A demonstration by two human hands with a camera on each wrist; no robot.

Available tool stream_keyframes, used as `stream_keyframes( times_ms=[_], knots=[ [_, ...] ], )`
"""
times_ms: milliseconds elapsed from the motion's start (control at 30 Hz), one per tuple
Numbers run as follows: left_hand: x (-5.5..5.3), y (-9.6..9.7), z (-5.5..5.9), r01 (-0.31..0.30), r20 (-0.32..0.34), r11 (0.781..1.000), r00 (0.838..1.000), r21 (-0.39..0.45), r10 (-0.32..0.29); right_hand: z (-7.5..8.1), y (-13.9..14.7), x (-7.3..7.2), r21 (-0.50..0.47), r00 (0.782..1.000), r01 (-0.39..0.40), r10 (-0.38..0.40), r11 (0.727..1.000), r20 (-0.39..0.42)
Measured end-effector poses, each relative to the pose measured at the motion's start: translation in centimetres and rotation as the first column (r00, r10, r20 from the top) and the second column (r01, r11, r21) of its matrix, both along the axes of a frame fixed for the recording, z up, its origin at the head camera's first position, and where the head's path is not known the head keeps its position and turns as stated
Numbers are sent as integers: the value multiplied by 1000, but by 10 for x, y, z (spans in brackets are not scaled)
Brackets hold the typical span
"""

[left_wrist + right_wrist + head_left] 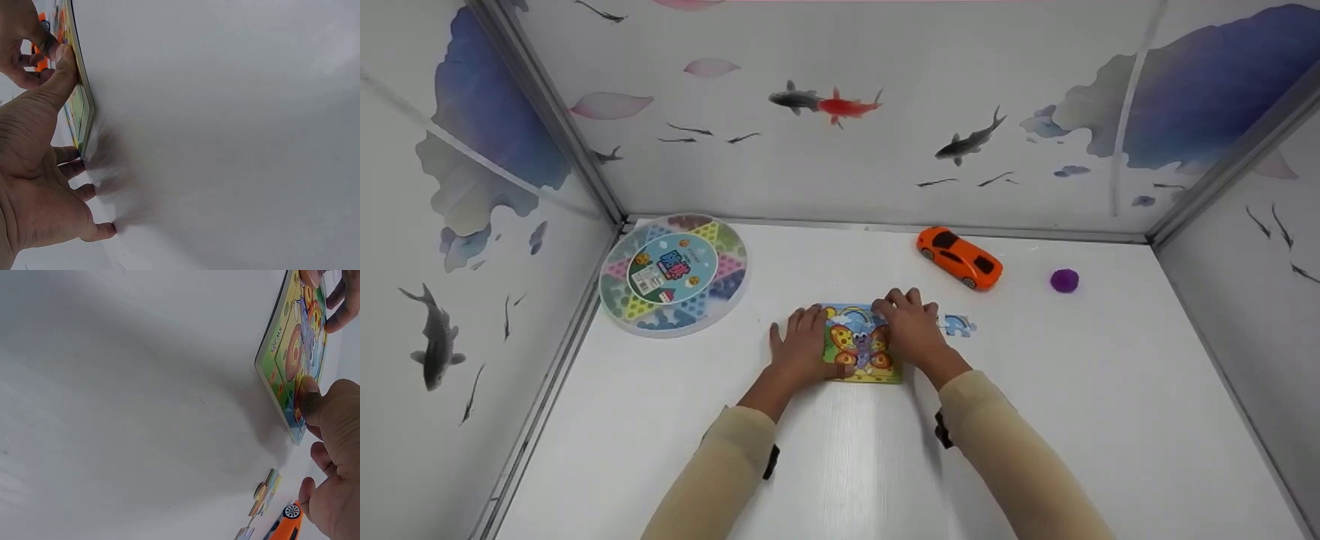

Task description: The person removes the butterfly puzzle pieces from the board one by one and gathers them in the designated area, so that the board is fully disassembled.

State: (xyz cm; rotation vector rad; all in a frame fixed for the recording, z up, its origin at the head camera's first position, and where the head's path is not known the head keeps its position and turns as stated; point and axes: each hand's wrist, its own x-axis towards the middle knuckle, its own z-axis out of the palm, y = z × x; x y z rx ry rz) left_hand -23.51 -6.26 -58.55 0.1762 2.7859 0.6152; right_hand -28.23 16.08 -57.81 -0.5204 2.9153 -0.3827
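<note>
A butterfly jigsaw puzzle board [861, 345] lies on the table between the two hands. My left hand [801, 351] holds its left side, thumb over the front part of the face and fingers spread along the edge, some tips on the table. Over the board's right side, my right hand [913, 330] has bent fingers, and its thumb [310, 402] presses on the picture near the edge. I cannot tell whether a piece sits under that thumb. Beside the right hand lies a rainbow puzzle piece [958, 325]; another loose piece [265, 492] shows near it in the right wrist view.
An orange toy car [960, 258] stands behind the right hand, with a purple pom-pom [1064, 281] farther right. At the back left lies a round Chinese checkers set [673, 275]. Panels printed with fish [847, 106] enclose the white table [1110, 420] at the back and sides.
</note>
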Motion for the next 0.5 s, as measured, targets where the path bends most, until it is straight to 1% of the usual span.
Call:
stream_keyframes(
  times_ms=[133,300,400,500],
  knots=[
    [0,1,1,0,5,1000,1000,-1,1,1,-1,-1,-5,1000,4,-4,1000,12],
    [-1,2,2,-5,25,1000,1000,27,4,0,-1,-4,14,1000,6,-6,1000,17],
    [0,1,3,-1,18,1000,1000,31,1,0,-1,-4,21,1000,-1,0,1000,12],
    [1,0,2,-2,10,1000,1000,26,2,0,-2,-4,7,1000,-5,5,1000,22]
  ],
)
